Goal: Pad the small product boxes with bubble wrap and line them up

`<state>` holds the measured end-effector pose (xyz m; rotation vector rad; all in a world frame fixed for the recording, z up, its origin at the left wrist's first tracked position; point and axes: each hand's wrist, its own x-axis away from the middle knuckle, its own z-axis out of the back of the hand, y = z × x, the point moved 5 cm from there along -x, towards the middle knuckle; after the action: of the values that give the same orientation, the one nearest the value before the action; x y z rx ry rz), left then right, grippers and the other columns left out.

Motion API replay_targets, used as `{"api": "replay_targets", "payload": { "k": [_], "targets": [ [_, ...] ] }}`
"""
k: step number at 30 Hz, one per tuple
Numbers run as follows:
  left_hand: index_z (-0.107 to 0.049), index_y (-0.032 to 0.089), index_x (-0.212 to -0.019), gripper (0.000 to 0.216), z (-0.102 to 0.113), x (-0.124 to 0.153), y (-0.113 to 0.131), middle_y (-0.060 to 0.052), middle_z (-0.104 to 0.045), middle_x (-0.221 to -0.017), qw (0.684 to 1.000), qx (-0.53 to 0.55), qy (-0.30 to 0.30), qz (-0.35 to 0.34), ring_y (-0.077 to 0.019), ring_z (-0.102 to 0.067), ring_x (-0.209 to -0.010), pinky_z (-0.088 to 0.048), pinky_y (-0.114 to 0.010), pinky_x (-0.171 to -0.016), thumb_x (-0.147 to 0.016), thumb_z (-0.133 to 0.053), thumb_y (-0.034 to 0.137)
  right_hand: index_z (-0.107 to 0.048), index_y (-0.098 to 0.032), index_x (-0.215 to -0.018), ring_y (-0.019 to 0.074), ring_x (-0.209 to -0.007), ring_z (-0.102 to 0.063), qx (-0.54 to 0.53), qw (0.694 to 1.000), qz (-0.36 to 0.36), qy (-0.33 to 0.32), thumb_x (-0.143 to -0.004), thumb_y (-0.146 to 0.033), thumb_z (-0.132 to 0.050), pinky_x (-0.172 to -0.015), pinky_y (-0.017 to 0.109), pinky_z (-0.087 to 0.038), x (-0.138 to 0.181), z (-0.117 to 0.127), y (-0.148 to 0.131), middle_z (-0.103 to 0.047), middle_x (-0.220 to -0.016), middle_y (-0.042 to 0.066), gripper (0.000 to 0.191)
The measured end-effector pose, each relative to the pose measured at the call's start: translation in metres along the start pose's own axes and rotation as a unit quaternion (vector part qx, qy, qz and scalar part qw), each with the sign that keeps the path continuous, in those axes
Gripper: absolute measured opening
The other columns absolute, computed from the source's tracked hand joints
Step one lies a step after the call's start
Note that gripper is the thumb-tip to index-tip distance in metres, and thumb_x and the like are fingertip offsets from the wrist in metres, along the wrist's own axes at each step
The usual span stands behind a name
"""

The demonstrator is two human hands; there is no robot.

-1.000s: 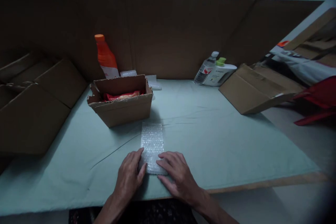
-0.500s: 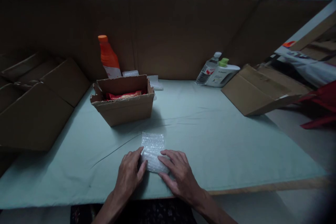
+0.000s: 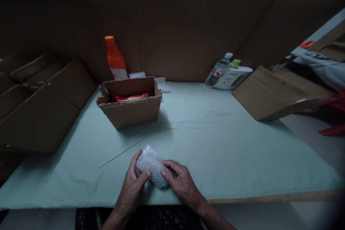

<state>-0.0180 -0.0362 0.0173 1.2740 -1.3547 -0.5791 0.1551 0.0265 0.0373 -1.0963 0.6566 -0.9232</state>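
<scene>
Between my two hands is a small bundle of clear bubble wrap, tilted, near the front edge of the table. My left hand grips its left side, thumb across the near face and fingers behind. My right hand grips the right end with thumb and fingers. Whether anything lies inside the wrap I cannot tell. Beyond my hands stands an open cardboard box with a red packet inside.
Behind the box stand an orange bottle and more bubble wrap. At the back right lean a clear bottle and a white bottle with a green cap. Cardboard boxes flank the table at left and right. A cardboard wall closes the back.
The bubble wrap lay flatter on the cloth under my hands; now it is folded into a bundle, turned and tilted. My fingers have closed around its two sides.
</scene>
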Motion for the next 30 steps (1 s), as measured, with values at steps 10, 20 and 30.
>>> {"api": "replay_targets", "payload": {
  "k": [10,20,30],
  "targets": [
    [-0.041,0.017,-0.149,0.073,-0.003,-0.010,0.015,-0.012,-0.070,-0.114,0.973,-0.176,-0.016,-0.150,-0.0220,-0.068,-0.092,-0.055,-0.034,-0.083,-0.085,-0.068,0.043,-0.072,-0.017,-0.097,0.0190,-0.080,-0.063,-0.041,0.996,-0.027,-0.076,-0.084,-0.039,-0.070,-0.075,0.029,-0.050,-0.012,0.010,-0.014,-0.070,-0.085,0.003,0.026],
    [-0.058,0.015,-0.128,0.040,0.009,-0.026,0.208,-0.019,-0.063,-0.130,0.551,-0.565,0.194,-0.582,-0.0367,-0.051,-0.134,-0.042,-0.057,-0.107,-0.088,-0.063,0.012,-0.072,-0.022,-0.102,0.0176,-0.083,-0.067,0.098,0.957,0.241,0.125,-0.088,-0.026,-0.071,-0.076,0.027,-0.052,-0.081,0.108,-0.124,-0.073,-0.092,0.002,0.015],
    [-0.059,0.014,-0.109,0.021,0.025,-0.035,0.175,-0.012,-0.069,-0.101,0.549,-0.555,0.198,-0.593,-0.0238,-0.063,-0.094,-0.047,-0.044,-0.093,-0.090,-0.058,0.005,-0.072,-0.019,-0.104,0.0182,-0.088,-0.067,0.304,0.891,0.335,-0.034,-0.086,-0.018,-0.067,-0.080,0.029,-0.048,-0.198,0.082,-0.196,-0.076,-0.100,0.005,0.018]
  ]
}}
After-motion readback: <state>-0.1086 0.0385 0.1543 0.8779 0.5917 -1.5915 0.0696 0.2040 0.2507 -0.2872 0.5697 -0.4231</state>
